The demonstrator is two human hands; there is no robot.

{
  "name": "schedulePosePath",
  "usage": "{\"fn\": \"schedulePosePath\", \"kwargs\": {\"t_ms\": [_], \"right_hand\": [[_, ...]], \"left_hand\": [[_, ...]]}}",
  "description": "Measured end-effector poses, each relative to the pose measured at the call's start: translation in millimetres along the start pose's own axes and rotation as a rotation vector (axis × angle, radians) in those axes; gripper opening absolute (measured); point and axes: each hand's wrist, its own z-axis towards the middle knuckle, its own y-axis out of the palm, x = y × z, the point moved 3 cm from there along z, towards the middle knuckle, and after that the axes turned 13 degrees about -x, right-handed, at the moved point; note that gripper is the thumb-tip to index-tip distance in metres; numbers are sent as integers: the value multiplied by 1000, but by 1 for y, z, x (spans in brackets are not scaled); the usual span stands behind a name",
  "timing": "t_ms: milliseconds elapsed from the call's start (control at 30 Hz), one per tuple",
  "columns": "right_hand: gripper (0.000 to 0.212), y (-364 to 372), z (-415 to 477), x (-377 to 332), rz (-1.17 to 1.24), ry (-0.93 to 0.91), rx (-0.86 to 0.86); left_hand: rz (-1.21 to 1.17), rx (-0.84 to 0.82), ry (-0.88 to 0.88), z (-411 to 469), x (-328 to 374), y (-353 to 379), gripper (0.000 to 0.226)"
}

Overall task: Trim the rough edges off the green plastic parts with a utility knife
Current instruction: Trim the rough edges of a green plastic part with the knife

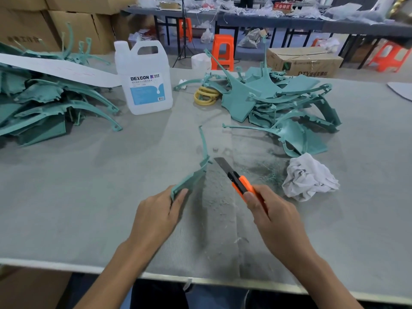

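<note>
The left hand (pixel 156 210) grips the near end of a green plastic part (pixel 194 175), holding it edge-up above the table (pixel 89 197) so its thin curved arm rises away from the person. The right hand (pixel 272 212) is clenched round the orange utility knife (pixel 236 179) — blade out, its tip just beside the part's edge, though contact cannot be told. Heaps of green parts lie at the left (pixel 44 103) and at the right (pixel 285 101). A crumpled white rag (pixel 310 177) sits near the knife, with a white jug (pixel 143 79) and yellow rings (pixel 206 95) farther back.
</note>
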Motion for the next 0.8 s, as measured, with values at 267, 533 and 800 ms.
{"fn": "schedulePosePath", "kwargs": {"t_ms": [267, 533, 800], "right_hand": [[36, 15, -21, -44, -20, -133, -44], [36, 8, -16, -43, -98, -124, 4], [40, 5, -14, -47, -79, -108, -39]], "left_hand": [[8, -12, -36, 3, 6, 6, 59], [-15, -38, -31, 3, 7, 5, 53], [-11, -50, -37, 3, 5, 7, 46]]}}
